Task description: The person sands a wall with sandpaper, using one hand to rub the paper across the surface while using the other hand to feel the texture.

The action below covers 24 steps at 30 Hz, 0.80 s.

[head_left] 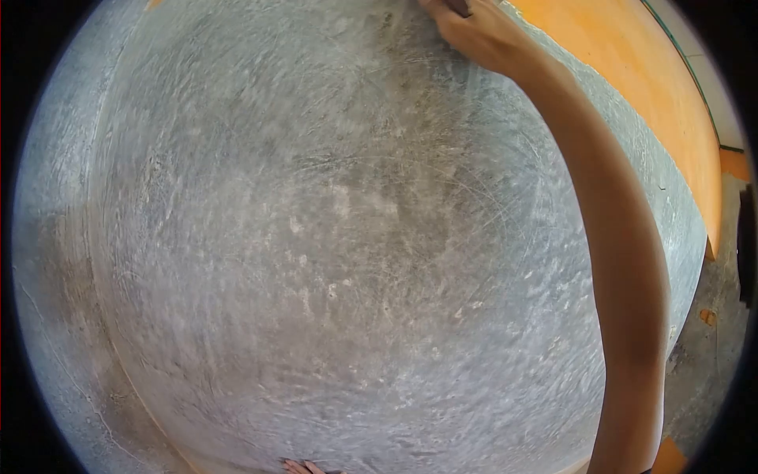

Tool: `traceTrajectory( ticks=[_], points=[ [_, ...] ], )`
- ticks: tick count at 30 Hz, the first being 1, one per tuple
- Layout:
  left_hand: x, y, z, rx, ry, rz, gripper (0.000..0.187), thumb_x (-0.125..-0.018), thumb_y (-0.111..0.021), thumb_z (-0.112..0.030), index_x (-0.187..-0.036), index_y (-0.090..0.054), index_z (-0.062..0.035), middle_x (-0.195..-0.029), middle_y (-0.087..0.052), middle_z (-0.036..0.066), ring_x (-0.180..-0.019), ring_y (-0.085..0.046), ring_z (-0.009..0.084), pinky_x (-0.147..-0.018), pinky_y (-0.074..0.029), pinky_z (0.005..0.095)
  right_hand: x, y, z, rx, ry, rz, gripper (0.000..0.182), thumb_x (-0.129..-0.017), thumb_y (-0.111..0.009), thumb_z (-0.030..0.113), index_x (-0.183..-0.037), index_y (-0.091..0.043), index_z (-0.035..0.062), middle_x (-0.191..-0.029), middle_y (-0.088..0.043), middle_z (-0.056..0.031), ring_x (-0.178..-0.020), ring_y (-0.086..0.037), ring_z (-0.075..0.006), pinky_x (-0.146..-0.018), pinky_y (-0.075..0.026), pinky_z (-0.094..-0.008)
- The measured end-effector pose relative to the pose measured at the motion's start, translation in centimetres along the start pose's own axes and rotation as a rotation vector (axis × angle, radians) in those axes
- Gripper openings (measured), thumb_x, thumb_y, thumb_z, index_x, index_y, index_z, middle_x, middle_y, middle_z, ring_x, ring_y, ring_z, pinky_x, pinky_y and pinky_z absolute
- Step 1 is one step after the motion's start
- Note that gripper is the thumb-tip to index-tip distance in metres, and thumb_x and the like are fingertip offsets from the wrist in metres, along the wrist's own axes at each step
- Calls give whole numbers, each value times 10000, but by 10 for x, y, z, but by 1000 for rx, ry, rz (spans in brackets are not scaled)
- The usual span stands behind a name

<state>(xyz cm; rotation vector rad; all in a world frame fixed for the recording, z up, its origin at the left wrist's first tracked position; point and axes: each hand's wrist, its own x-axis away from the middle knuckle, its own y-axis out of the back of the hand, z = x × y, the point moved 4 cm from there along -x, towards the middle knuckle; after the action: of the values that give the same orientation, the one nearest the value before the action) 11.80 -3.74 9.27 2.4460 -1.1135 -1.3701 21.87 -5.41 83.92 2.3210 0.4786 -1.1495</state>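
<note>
My right arm reaches up along the right side to the top edge of the head view. There my right hand (pixel 482 31) is closed against a grey, scuffed plaster-like surface (pixel 347 237). A small dark piece (pixel 458 6) shows between its fingers, but the frame cuts it off and I cannot make out its kind. Only the fingertips of my left hand (pixel 302 468) show at the bottom edge. Its fingers look stretched out against the same grey surface, with nothing seen in them.
An orange painted area (pixel 632 71) borders the grey surface at the upper right. A grey floor (pixel 703 363) with an orange-brown spot (pixel 708 317) lies at the right, near a dark object (pixel 746 245). At the left, a ridge or corner line (pixel 118 347) runs down the surface.
</note>
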Motion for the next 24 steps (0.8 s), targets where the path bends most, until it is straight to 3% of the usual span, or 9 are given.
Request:
traceTrajectory(
  ticks=[1, 4, 8, 10, 13, 16, 19, 22, 24],
  points=[
    [1, -1, 1, 9, 16, 10, 939, -940, -445, -468, -1431, 202, 1, -1407, 266, 399, -1291, 170, 623, -952, 30, 759, 2, 3, 4, -62, 54, 39, 458, -977, -352, 228, -1366, -361, -13, -1388, -407, -231, -1327, -352, -336, -1103, -260, -384],
    [4, -2, 5, 15, 38, 30, 947, -935, -446, -478, -1429, 193, 17, -1404, 267, 402, -1293, 168, 622, -952, 25, 758, 13, -2, 12, 111, -249, -99, 454, -982, -347, 242, -1370, -377, 8, -1412, -392, -217, -1341, -338, -326, -1109, -251, -389],
    [7, -7, 12, 42, 11, 18, 955, -929, -426, -524, -1435, 177, 17, -1403, 271, 401, -1301, 173, 610, -959, 25, 753, 23, 3, 16, -79, 45, -21, 397, -981, -367, 223, -1307, -443, 12, -1347, -454, -208, -1280, -397, -323, -1073, -288, -402],
    [5, -4, 10, -21, 11, 13, 947, -929, -401, -550, -1442, 177, -2, -1414, 270, 387, -1311, 177, 595, -967, 28, 746, 4, 8, -4, -24, 110, -8, 384, -980, -377, 222, -1292, -456, 12, -1326, -472, -204, -1260, -413, -323, -1060, -299, -408],
    [3, 3, 3, -4, -20, -15, 928, -933, -377, -565, -1452, 173, -27, -1430, 264, 365, -1324, 176, 575, -978, 29, 737, 22, 10, 8, -50, -29, 35, 354, -971, -401, 199, -1260, -474, 8, -1304, -489, -196, -1247, -426, -322, -1055, -309, -391],
    [-4, 2, 0, 24, -47, -65, 903, -943, -360, -557, -1456, 168, -34, -1442, 259, 350, -1333, 178, 559, -983, 33, 732, 10, 16, -9, -39, 129, -22, 345, -969, -405, 198, -1245, -475, 2, -1284, -505, -193, -1229, -443, -325, -1047, -322, -380],
    [-2, 2, 0, 27, -63, -67, 892, -948, -353, -552, -1458, 166, -37, -1443, 258, 349, -1336, 180, 552, -988, 35, 727, 28, 15, 11, 37, -118, -12, 324, -964, -409, 170, -1224, -480, -9, -1251, -526, -186, -1207, -461, -323, -1036, -333, -371],
    [-1, 0, 2, 49, -56, -60, 894, -946, -358, -552, -1459, 167, -41, -1440, 258, 353, -1336, 180, 552, -995, 33, 720, 5, 13, -15, 29, 334, 47, 379, -969, -413, 228, -1254, -471, -14, -1264, -524, -219, -1213, -467, -335, -1037, -336, -392],
    [3, -1, 5, 56, -40, -48, 891, -947, -378, -532, -1461, 162, -43, -1438, 257, 358, -1335, 171, 559, -999, 22, 718, 20, 17, 2, 49, -7, 17, 369, -966, -419, 209, -1249, -478, -20, -1272, -520, -211, -1222, -461, -326, -1038, -334, -386]
  ],
)
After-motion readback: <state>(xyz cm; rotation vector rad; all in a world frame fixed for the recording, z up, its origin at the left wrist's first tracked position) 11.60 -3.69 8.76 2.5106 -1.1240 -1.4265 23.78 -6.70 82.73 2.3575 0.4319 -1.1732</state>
